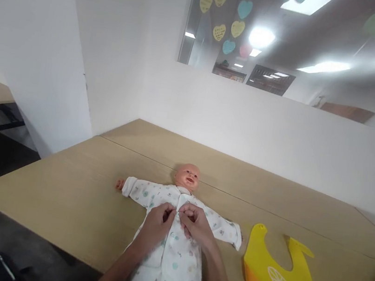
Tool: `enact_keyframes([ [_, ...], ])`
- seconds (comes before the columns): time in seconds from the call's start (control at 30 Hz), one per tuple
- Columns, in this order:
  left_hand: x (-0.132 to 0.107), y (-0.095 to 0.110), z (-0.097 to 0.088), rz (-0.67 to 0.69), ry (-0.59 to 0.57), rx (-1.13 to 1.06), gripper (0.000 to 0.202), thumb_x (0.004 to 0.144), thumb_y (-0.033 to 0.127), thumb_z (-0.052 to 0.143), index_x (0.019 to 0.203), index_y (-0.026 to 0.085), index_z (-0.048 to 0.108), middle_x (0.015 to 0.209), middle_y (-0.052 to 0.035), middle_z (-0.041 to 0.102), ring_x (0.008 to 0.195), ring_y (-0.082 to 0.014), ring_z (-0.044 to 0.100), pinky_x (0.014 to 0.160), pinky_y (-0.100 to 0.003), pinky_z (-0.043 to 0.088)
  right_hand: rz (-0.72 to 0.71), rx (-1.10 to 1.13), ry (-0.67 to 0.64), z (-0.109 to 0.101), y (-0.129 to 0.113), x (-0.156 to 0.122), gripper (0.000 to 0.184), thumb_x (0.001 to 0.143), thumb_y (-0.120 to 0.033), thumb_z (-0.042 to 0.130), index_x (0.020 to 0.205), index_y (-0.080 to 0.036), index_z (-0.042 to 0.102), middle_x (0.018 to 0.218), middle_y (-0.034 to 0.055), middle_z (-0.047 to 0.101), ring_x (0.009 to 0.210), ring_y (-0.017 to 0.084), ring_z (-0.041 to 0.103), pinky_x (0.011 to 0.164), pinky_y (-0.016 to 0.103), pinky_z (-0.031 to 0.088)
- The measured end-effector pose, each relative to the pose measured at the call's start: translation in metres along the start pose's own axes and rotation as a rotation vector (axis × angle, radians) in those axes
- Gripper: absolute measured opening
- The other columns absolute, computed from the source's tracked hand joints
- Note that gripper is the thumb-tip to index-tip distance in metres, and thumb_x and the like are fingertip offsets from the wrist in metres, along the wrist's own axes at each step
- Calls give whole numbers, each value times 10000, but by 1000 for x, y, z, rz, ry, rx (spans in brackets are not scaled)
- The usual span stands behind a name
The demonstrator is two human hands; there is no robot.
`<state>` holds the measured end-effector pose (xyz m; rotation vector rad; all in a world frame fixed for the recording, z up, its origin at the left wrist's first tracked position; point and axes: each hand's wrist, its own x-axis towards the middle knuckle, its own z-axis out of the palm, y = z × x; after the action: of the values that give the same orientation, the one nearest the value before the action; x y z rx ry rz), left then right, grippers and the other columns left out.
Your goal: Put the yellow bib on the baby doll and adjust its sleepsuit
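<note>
A baby doll (pixel 186 176) is laid on its back on the wooden counter (pixel 70 189), arms spread, dressed in a white printed jacket (pixel 180 252) and matching trousers. Both hands are brought together on the jacket's front placket, just below the doll's chin. The left hand (pixel 157 223) is pinched shut on the left edge of the placket; the right hand (pixel 196 224) is pinched shut on the overlapping right edge. The two grips are almost touching, and whether a snap, a button or a tie lies between the fingertips cannot be told at this size.

The step in hand is judged to be the closing of the upper fastening. It is done well if the two fabric edges are kept flat against the doll's chest, aligned along the placket line, and pressed squarely together rather than at an angle. The cloth is soft and thin, so it is best held close to the fastening point, where little slack is left to bunch. The doll is light and loose on the counter, so pressure is better directed downward than sideways.

Right of the doll, just beyond its outstretched sleeve, a yellow and orange silicone bib (pixel 279 278) with a lemon-slice print is lying flat, apart from both hands.
</note>
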<state>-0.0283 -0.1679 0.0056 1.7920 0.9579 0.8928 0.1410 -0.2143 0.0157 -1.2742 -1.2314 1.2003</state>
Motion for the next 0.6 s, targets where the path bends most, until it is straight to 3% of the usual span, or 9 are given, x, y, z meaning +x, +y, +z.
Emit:
enact_keyframes([
  [0.2,6,-7,1,35,55,21,298,960,433,493,919,195,668,849,-39,718,749,-190,621,734,-309,455,-5,-12,35,4,-4,3,440,812,-562,700,891,-133,642,593,-14,588,358,77,413,349,180,289],
  [0.4,6,0,-4,50,37,0,296,964,495,488,962,221,601,881,-24,709,803,-207,671,774,-318,492,-59,-46,238,16,2,3,367,785,-523,666,835,-162,622,576,-17,582,358,89,408,346,198,289],
  [0.5,7,6,-7,62,8,77,354,984,548,458,981,237,628,887,-13,708,806,-206,660,781,-318,486,-88,-100,274,2,1,-9,339,849,-504,635,928,-175,634,662,-11,626,415,112,489,398,208,365],
  [0.6,8,12,-8,33,5,191,382,942,602,519,996,248,653,768,18,644,701,-191,602,703,-301,451,-129,-292,400,-32,-6,-38,290,852,-437,573,945,-180,672,755,15,657,582,145,586,540,235,449],
])
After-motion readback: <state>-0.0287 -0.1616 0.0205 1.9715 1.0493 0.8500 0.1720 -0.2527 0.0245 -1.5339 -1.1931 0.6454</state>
